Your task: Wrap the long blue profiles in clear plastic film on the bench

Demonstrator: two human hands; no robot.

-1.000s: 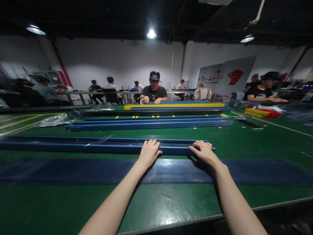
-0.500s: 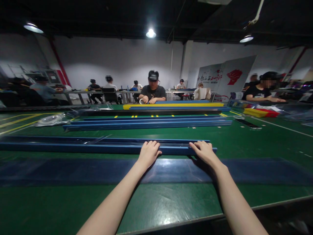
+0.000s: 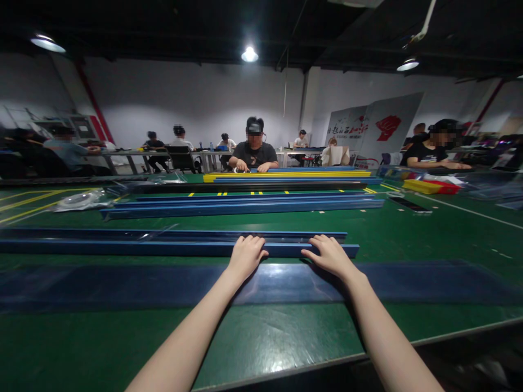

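Observation:
A long blue channel strip [image 3: 171, 247] lies across the green table, with clear film inside its trough toward the left. My left hand [image 3: 247, 256] grips the near wall of this strip, fingers curled over the top and thumb along the front. Farther right, near the strip's right end, my right hand [image 3: 332, 255] holds the same wall in a similar way, its thumb pointing left. Between the strip and me, a flat, see-through bluish plastic sheet [image 3: 300, 283] stretches across the table beneath my wrists.
More blue strips [image 3: 245, 208], a black strip [image 3: 253, 187] and a yellow strip [image 3: 286, 175] lie farther back. A bundle of clear plastic [image 3: 77, 200] is at left; a phone [image 3: 408, 204] and a yellow tray [image 3: 423, 187] at right. A person [image 3: 254, 149] sits opposite.
My right hand has slid slightly left along the blue strip, and its thumb has come down onto the front wall. My left hand keeps its place on the strip.

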